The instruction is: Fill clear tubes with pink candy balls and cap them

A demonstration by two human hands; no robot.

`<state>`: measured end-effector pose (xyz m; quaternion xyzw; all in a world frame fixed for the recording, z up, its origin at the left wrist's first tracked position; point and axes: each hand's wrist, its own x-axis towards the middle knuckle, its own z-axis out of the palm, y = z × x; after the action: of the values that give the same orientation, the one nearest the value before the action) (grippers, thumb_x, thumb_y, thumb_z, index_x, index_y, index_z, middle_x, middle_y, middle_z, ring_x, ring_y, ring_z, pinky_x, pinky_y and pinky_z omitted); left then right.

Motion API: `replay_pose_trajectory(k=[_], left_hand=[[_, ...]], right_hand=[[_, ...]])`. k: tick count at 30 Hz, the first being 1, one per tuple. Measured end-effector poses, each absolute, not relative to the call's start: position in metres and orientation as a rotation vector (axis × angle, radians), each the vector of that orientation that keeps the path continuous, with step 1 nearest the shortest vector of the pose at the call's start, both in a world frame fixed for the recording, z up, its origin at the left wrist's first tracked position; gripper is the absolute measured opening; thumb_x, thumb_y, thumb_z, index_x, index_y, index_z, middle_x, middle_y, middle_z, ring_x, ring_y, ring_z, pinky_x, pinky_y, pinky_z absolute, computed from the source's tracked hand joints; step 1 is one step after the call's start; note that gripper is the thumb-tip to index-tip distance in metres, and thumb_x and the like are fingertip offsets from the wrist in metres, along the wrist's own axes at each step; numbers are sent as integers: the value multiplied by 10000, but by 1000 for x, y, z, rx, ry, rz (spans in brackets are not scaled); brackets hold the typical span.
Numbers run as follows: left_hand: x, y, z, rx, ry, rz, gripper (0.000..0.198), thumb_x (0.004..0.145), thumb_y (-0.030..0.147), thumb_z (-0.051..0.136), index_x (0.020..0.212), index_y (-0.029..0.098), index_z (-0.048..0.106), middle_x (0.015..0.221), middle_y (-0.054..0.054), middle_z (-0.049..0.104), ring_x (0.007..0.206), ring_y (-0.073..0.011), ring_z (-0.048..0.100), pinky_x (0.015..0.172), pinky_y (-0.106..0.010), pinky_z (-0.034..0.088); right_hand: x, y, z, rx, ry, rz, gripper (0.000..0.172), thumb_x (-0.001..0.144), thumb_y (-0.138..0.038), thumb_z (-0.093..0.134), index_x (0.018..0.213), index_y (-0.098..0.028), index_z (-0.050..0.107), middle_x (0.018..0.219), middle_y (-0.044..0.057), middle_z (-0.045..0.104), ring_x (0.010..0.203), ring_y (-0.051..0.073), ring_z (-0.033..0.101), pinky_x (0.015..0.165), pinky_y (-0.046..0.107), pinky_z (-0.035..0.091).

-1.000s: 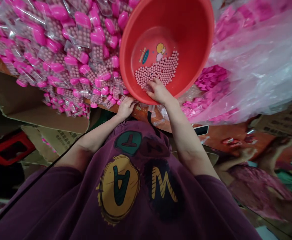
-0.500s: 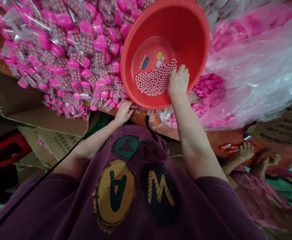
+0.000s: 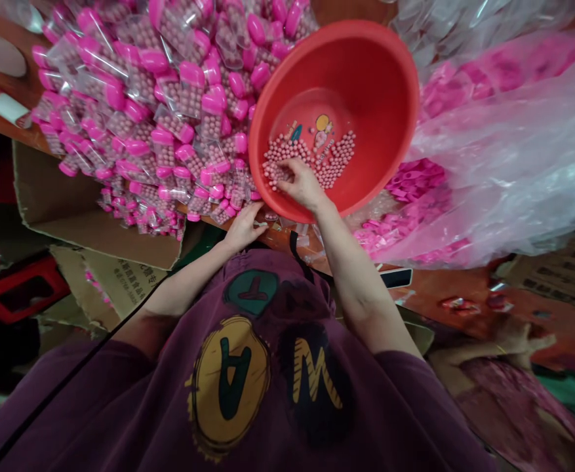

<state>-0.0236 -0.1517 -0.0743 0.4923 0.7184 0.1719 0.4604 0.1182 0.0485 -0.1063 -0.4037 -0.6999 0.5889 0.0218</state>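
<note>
Beads [image 3: 339,160], pink and round, lie loose in a thin layer on the floor of a red basin [image 3: 380,131], which sits tilted by the near edge of an orange-brown table [image 3: 427,286]. Our right hand [image 3: 294,185] reaches over the basin's near rim, its fingers curled down among the beads; we cannot tell whether any are pinched. Our left hand [image 3: 245,226] rests at the table's near edge, just left of the basin, thumb apart from the fingers; we cannot tell whether it holds anything.

As for progress, we judge that much is done: a broad heap of clear containers [image 3: 213,124], beads inside and bright pink caps on, covers the table left of the basin and runs to the near edge. Left over, as far as we can see, are the loose beads in the basin, loose pink pieces [image 3: 417,178] to its right, partly under a cloudy plastic bag [image 3: 518,157], and clear plastic pieces [image 3: 484,26] towards the far right.

Along the near edge, right of our forearm, lies a dark-screened phone [image 3: 396,278]; further right are small red wrapped items [image 3: 459,305]. Below the left part of that edge, an open cardboard box [image 3: 95,223] has containers at its mouth. A red plastic object [image 3: 31,262] stands beyond it, low on the left. At far right, a co-worker's hand [image 3: 520,341] is spread near the table, above blurred pink clothing [image 3: 503,387].
</note>
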Motion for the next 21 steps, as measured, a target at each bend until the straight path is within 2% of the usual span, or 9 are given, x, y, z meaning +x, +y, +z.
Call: replay_pose_trajectory(k=[3,6,8,9,11,13,15,18,21], left_hand=[[-35,-153,-58,1206,1826,499,591,851,198,798,1404,81,624,1438,-235,701,1377,-332,676,1209,-504,534],[-41,-145,-33,1163,1984,671,341,916,324,759,1190,126,718,1165,-169,795,1070,-280,773,1013,-451,625],[-40,-128,-15,1120,2059,821,261,980,391,685,1087,157,729,1009,-114,791,893,-222,756,900,-393,633],[-37,-116,-8,1100,2062,897,257,1005,402,651,1087,170,725,995,-99,786,876,-203,745,887,-372,627],[-30,-85,0,1044,1996,1045,283,1024,404,631,1194,188,696,1118,-108,785,998,-198,753,943,-357,618],[-23,-53,0,944,1853,1146,383,999,379,674,1338,206,631,1339,-134,742,1205,-216,733,1034,-363,602],[-17,-25,-5,834,1675,1164,421,963,329,722,1353,208,620,1414,-139,716,1299,-227,707,1109,-377,579],[-15,0,-11,645,1476,1108,274,963,253,701,1229,191,685,1323,-115,767,1243,-207,734,1152,-388,565],[-20,8,-7,470,1398,1042,218,970,228,684,1179,176,720,1234,-101,794,1090,-187,763,1018,-369,633]], right_hand=[[116,49,-105,-1217,-1788,1988,528,831,-483,792,1270,-244,624,1249,78,683,982,217,656,938,436,621],[118,48,-96,-1209,-1583,2004,706,744,-753,817,1226,-294,583,1183,43,683,951,199,652,915,423,624],[119,47,-89,-1261,-1543,1935,786,690,-844,812,1202,-301,565,1096,26,673,859,187,630,852,424,627],[119,45,-85,-1287,-1540,1893,802,683,-867,802,1198,-302,556,1049,16,663,810,179,612,815,423,623],[117,42,-75,-1323,-1542,1810,802,709,-886,769,1210,-308,528,1000,4,642,750,167,588,759,414,609],[116,39,-66,-1347,-1548,1731,778,760,-882,726,1233,-314,484,1006,8,638,731,161,587,732,405,599],[117,36,-57,-1366,-1555,1671,743,824,-848,686,1281,-319,434,1079,32,655,748,160,608,738,405,602],[126,36,-42,-1362,-1586,1667,728,898,-755,671,1404,-333,363,1153,57,668,788,171,641,766,420,623],[144,42,-24,-1307,-1660,1735,721,946,-623,689,1510,-343,338,1109,41,686,825,189,668,812,449,654]])
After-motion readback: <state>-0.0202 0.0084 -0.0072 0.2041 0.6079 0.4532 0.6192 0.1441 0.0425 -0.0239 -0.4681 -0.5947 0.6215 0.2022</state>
